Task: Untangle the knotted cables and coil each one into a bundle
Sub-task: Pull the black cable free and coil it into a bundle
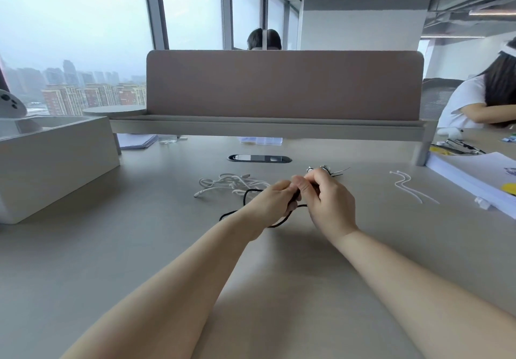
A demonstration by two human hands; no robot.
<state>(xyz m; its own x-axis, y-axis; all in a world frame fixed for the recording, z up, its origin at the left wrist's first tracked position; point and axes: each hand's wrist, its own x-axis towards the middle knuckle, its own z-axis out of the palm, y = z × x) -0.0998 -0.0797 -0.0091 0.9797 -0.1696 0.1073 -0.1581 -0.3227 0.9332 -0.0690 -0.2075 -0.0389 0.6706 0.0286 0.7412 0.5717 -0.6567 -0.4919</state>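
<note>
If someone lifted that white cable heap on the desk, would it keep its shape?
Probably not: the white cable lies in loose, uneven loops, so it likely flops. It looks thin, probably light. Strands cross, so lifting one may drag the rest.

Matte grey-beige desk top [139, 247]: tangled white cable [229, 184] mid-desk, thin black cable [245, 199] looping just beside it, two white plastic zip ties [413, 188] right, white paper stack [474, 174] far right, pale rectangular box [55, 163] left.
</note>
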